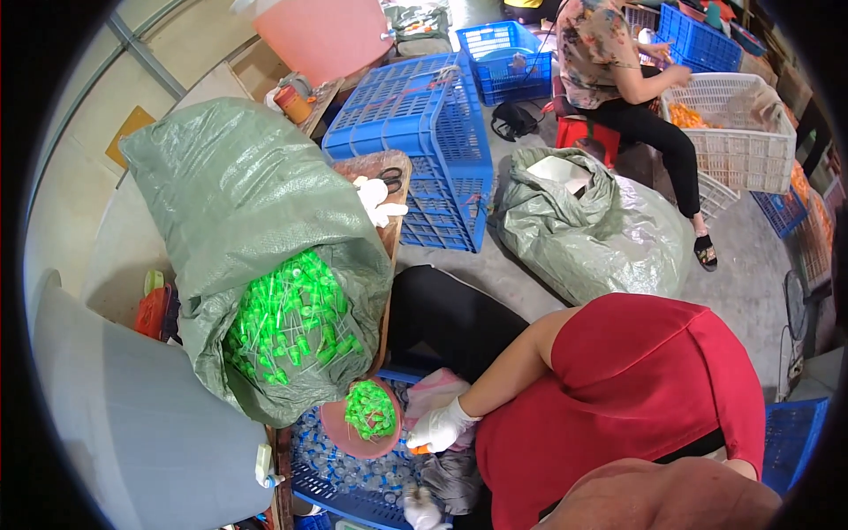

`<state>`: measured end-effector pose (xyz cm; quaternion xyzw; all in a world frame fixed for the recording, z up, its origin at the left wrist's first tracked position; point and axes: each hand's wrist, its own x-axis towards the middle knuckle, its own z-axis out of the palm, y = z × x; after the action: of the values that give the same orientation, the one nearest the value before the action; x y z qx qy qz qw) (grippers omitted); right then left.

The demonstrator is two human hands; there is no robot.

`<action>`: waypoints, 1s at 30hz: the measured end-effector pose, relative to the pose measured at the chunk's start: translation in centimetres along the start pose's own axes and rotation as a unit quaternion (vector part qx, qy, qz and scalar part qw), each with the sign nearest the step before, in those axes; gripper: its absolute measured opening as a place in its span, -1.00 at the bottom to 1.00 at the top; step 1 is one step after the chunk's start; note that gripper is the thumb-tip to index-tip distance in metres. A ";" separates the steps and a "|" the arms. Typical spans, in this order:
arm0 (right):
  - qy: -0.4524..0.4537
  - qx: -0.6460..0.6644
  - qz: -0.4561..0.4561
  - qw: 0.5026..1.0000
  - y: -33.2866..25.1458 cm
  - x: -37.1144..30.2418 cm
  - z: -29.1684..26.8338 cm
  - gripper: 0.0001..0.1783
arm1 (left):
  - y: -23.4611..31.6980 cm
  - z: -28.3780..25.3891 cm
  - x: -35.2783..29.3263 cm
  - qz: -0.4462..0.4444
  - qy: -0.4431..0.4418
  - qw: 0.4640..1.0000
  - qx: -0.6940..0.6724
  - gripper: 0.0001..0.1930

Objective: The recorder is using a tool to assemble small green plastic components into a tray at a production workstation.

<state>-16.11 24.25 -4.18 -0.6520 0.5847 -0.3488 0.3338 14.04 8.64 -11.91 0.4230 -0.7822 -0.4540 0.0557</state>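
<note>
My right hand (439,427), in a white glove, is closed on a small orange piece (420,450) at the fingertips. Beside it a pink bowl (336,434) holds bright green plastic pieces (371,409). My left hand (422,510), also gloved, is lower down by a grey cloth (453,480); its fingers are too unclear to read. Under both lies a blue crate (353,506) with many small clear-and-blue plastic parts (329,461). A green woven sack (256,190) spills more green pieces with thin pale stems (291,318) towards the bowl.
Scissors (389,179) and white gloves (378,205) lie on a wooden board. Beyond stand blue crates (389,115), a pink tub (322,35) and another sack (609,234). A grey container (150,424) is at left. A seated person (609,62) works at a white crate (742,146).
</note>
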 end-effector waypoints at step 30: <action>-0.064 0.133 0.053 0.988 3.3 2.9 0.5 -0.76 | 6.2 2.5 1.1 -0.418 -0.266 -0.697 -0.518 -0.43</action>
<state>-17.19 21.10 -7.05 -0.5908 0.5446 -0.3625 0.4722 8.43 10.95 -9.00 0.1180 -0.9425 0.2246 0.2174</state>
